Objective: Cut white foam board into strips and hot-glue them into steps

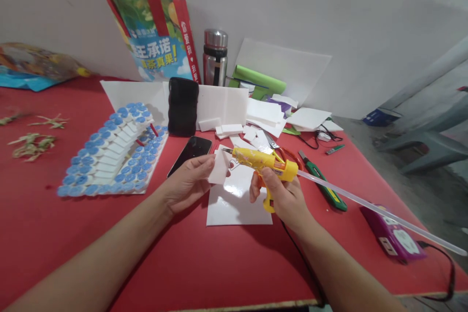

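A: What is the right hand [285, 197] doing?
B: Gripping a yellow glue gun [252, 158] by its handle, nozzle pointing left. A long translucent glue stick [369, 200] trails from the back.
A: And the left hand [190, 180]?
B: It pinches a small white piece [220, 168] between thumb and fingers, above the near white sheet [239, 212] on the red table [175, 268].
A: Is the nozzle touching that piece?
B: It's right at the upper edge — I can't tell whether they touch.
A: What lies around them?
B: A dark phone [193, 150] just beyond the left hand, and a structure covered in blue discs [109, 156] farther left. On the right, a green utility knife [323, 183] lies near the glue stick — and a purple box [393, 236] sits nearer the table's edge.
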Demonstrator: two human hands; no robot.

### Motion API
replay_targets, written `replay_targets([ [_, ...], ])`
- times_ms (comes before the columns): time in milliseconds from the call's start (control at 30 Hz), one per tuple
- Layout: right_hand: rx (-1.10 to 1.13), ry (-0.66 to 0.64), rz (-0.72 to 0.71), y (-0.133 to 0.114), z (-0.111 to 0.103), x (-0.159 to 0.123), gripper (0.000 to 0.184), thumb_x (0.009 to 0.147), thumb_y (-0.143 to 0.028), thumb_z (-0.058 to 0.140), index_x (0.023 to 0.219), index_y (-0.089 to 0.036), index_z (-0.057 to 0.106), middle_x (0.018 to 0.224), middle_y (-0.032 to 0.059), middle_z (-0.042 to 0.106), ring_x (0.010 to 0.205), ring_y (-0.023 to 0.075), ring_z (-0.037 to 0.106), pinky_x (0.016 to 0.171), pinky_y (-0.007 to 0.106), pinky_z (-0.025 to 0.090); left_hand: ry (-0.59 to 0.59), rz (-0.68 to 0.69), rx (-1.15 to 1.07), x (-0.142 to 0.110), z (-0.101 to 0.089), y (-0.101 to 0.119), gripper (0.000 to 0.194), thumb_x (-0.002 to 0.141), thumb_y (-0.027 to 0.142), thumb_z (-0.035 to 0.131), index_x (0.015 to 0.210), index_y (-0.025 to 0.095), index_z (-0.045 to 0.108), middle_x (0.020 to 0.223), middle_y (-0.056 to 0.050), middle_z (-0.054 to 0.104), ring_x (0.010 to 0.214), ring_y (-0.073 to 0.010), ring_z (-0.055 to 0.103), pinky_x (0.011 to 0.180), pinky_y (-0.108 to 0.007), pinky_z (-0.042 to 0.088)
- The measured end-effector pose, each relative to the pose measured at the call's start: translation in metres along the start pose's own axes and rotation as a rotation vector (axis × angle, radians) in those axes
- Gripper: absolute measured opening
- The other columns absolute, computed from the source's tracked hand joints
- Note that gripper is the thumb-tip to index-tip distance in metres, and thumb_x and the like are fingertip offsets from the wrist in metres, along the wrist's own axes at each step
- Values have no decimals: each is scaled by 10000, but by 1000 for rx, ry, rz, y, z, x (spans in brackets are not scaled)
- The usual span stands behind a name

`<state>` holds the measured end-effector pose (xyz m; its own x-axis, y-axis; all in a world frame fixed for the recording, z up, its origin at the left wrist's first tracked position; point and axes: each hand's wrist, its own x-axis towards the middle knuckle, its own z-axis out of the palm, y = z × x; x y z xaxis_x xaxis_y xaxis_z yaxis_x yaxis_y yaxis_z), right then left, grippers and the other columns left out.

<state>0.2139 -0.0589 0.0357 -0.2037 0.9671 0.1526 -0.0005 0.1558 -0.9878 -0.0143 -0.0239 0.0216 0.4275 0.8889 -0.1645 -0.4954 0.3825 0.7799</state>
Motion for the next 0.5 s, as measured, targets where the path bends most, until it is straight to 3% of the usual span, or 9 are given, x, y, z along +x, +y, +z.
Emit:
replay_targets([
  [500, -60, -22, 8, -2, 2, -2, 506, 1017, -581, 577, 633, -258, 642, 556, -10, 629, 541, 181, 631, 571, 343, 476, 7, 27, 1, 2, 1, 1, 389, 730, 449, 943, 901, 120, 828, 863, -78, 768, 801, -152, 682, 781, -221, 558],
])
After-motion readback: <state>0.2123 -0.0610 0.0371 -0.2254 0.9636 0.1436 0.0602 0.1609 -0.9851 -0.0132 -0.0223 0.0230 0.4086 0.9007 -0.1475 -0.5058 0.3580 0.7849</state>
